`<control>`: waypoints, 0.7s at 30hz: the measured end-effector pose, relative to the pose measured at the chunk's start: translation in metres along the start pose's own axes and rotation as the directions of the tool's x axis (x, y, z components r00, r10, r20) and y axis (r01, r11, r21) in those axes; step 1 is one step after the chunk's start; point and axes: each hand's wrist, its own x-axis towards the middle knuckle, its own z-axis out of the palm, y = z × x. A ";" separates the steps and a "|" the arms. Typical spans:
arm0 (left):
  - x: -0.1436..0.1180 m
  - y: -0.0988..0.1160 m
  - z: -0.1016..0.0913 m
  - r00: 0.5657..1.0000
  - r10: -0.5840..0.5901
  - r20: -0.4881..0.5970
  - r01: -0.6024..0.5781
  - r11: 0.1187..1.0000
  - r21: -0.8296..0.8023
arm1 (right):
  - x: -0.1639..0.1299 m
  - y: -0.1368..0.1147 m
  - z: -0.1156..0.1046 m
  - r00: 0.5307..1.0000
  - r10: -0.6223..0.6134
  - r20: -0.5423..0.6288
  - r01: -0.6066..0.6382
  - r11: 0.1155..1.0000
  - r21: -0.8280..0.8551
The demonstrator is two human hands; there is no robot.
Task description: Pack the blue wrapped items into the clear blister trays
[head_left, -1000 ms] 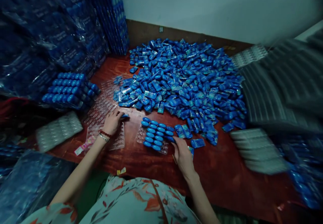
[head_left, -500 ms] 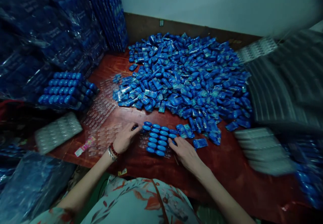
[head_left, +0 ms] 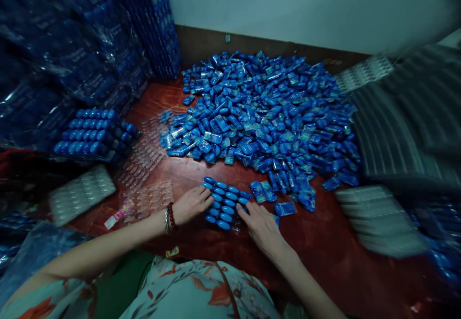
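Now that our left hand (head_left: 190,204) has crossed from the empty trays, both hands' open fingers press the clear plastic tray of blue oval cases (head_left: 225,203), our right hand (head_left: 261,225) opposite

So the filled tray (head_left: 225,203) sits on the table (head_left: 324,242) between both hands, left hand (head_left: 190,204) at its 9 o'clock, right hand (head_left: 261,225) at 4. Loose pile (head_left: 262,112) at 12, empty trays (head_left: 144,199) at 9.
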 end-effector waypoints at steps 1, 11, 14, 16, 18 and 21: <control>0.000 0.000 0.001 1.000 0.004 -0.001 -0.004 1.000 0.007 | 0.001 0.000 -0.001 1.000 0.006 -0.006 -0.006 1.000 -0.018; 0.009 -0.060 -0.008 0.836 -0.316 -0.450 0.268 0.949 -0.168 | -0.006 -0.006 0.017 0.968 0.064 -0.244 -0.086 0.993 -0.079; 0.046 -0.094 -0.008 0.807 -0.434 -0.400 0.383 0.901 -0.205 | -0.006 -0.018 0.007 0.936 0.214 -0.278 -0.225 0.974 -0.006; 0.061 -0.106 -0.001 0.826 -0.455 -0.334 0.412 0.890 -0.194 | -0.009 -0.020 0.000 0.910 0.304 -0.281 -0.300 0.952 0.057; 0.062 -0.107 0.009 0.850 -0.438 -0.293 0.403 0.898 -0.175 | -0.015 -0.013 -0.004 0.875 0.403 -0.269 -0.378 0.915 0.142; 0.042 -0.097 0.025 0.871 -0.400 -0.287 0.363 0.916 -0.173 | -0.027 0.013 0.003 0.784 0.584 -0.212 -0.521 0.804 0.287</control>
